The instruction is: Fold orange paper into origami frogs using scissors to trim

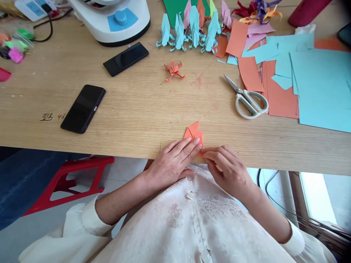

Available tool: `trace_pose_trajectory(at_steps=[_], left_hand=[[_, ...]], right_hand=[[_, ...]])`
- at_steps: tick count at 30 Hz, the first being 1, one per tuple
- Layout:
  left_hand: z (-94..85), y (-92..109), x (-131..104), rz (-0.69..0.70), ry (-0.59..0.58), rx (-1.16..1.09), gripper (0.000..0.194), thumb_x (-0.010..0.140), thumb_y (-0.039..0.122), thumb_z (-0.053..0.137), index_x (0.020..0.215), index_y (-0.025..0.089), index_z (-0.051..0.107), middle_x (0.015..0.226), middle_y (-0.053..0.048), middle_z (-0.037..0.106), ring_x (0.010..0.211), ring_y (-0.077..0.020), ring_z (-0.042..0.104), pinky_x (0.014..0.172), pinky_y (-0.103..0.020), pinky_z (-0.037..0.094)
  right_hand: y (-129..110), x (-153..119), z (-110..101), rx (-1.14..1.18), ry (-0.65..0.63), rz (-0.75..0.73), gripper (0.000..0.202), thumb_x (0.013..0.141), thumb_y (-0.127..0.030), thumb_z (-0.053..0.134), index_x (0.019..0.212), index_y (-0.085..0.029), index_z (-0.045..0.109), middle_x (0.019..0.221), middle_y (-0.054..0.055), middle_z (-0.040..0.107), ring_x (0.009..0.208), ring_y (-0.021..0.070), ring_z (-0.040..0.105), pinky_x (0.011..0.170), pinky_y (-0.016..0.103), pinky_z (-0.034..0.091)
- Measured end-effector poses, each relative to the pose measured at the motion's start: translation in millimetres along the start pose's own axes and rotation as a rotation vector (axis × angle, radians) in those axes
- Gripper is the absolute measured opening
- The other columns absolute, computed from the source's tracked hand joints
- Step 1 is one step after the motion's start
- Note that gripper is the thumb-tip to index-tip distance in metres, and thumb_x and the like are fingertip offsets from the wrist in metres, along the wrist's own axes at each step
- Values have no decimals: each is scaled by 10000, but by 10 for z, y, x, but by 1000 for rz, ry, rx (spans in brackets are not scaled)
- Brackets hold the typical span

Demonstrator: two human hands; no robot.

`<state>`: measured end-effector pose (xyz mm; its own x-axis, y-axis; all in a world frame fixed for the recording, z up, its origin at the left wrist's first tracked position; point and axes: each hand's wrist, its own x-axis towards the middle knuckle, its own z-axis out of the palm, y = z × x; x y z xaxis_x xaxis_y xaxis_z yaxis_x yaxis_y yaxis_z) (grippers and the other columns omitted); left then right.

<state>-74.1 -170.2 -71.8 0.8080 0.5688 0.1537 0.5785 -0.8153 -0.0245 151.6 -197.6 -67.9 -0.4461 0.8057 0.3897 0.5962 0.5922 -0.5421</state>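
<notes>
A small folded piece of orange paper point(193, 130) lies at the table's front edge. My left hand point(175, 157) rests flat over its lower part, fingers stretched out and pressing it to the wood. At the paper's lower right corner, the thumb and fingers of my right hand point(229, 166) pinch its edge. Part of the paper is hidden under my left fingers. Farther back on the table sits a finished orange origami figure point(174, 70) with thin bent legs.
Scissors point(251, 102) lie to the right, beside orange paper pieces point(282, 95) and blue sheets point(323, 80). Several blue origami figures point(194, 29) stand at the back. Two phones point(83, 109) and a white machine point(115, 22) occupy the left. A red stool point(74, 175) stands below.
</notes>
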Motion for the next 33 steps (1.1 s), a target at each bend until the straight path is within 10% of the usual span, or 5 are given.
trace_pose_trajectory(at_steps=[33], left_hand=[[-88, -77, 15, 27, -91, -11, 732, 943, 656, 427, 1540, 241, 342, 1615, -101, 328, 1449, -270, 346, 1105, -485, 311]], right_hand=[[11, -24, -309, -506, -190, -467, 288, 893, -36, 631, 1178, -14, 666, 1262, 218, 679, 765, 218, 585, 641, 381, 504]])
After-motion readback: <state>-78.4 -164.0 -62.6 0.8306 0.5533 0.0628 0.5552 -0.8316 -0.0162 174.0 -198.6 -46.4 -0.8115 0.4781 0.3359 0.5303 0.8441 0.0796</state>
